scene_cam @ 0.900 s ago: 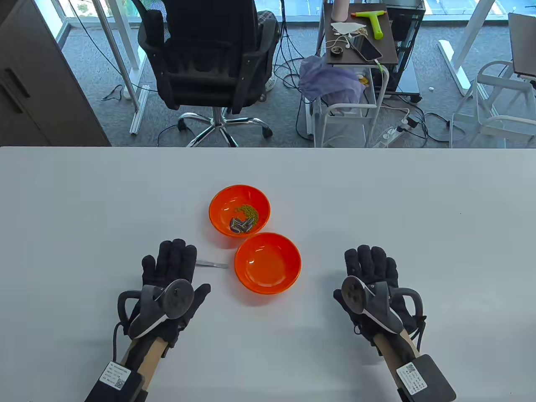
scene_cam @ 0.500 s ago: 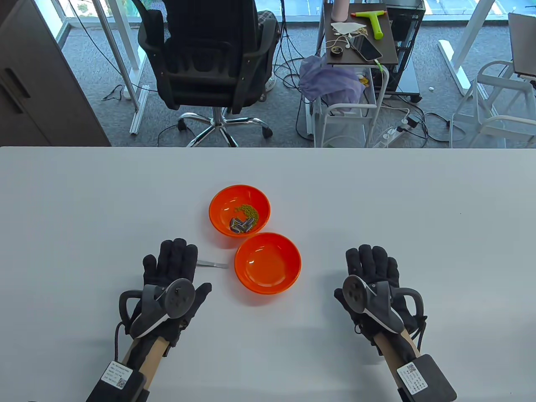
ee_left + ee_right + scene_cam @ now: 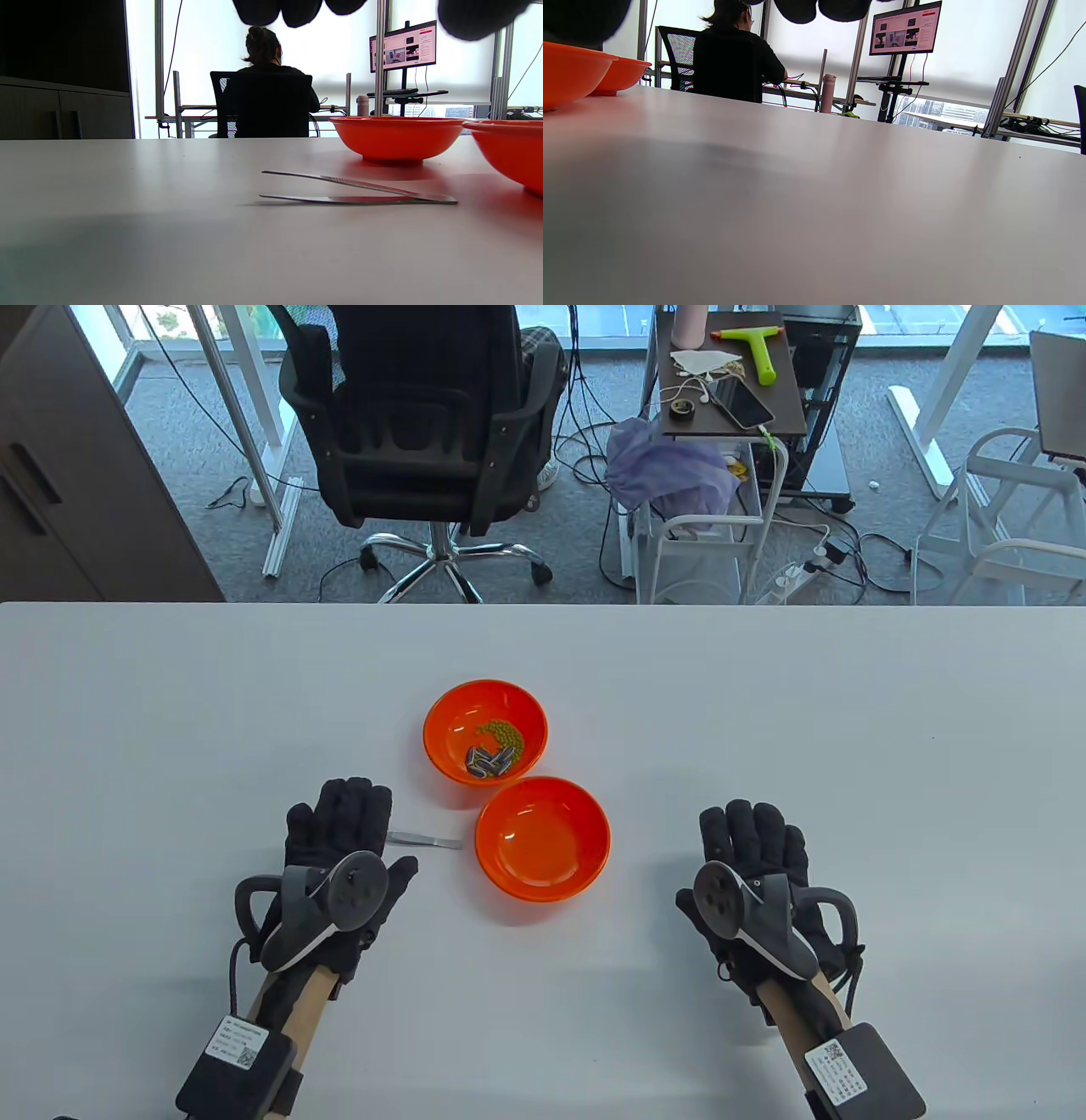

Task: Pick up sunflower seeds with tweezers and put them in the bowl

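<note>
While both palms faced down with fingers spread, the left hand (image 3: 339,848) and right hand (image 3: 751,857) held nothing above the white table (image 3: 848,712). Just beyond the left fingers (image 3: 278,8) lay the tweezers (image 3: 427,840), joined end toward the empty bowl (image 3: 543,838). Farther off, touching it, the second bowl (image 3: 485,732) held the sunflower seeds (image 3: 490,763) beside green beans (image 3: 502,732).

an office: black mesh swivel chair (image 3: 424,415) on grey carpet, wall monitor on a stand (image 3: 403,45), floor cables.
</note>
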Demonstrator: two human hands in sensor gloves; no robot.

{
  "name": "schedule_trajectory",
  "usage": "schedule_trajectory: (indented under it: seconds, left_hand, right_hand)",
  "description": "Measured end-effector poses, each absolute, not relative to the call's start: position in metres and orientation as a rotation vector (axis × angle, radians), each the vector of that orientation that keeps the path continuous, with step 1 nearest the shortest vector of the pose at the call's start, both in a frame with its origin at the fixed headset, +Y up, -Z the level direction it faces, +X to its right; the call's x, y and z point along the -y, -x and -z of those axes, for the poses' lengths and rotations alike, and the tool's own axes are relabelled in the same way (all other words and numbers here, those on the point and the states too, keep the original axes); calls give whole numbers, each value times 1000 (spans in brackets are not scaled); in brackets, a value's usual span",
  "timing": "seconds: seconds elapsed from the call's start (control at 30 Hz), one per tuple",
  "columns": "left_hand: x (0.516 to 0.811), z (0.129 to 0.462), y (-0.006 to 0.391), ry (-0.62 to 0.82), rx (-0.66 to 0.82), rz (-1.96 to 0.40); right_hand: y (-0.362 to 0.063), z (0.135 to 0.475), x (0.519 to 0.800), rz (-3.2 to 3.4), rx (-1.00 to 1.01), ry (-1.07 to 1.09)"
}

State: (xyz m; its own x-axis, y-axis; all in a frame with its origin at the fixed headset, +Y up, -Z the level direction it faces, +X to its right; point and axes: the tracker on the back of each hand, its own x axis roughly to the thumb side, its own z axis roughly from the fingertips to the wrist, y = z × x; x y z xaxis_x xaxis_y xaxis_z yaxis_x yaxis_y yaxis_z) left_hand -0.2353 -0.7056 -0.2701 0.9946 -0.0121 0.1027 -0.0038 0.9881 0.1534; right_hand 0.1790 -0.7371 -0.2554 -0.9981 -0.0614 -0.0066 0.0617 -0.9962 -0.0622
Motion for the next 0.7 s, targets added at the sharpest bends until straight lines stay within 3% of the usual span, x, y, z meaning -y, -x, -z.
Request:
schedule_trajectory:
  seconds: [0.43, 0.7]
  left_hand:
    - [740, 329, 239, 105, 60, 193]
    - [745, 337, 235, 101, 58, 226]
  right_hand:
    - [-176, 256, 737, 3078, -57, 7]
    - [-173, 255, 738, 3080, -55, 25]
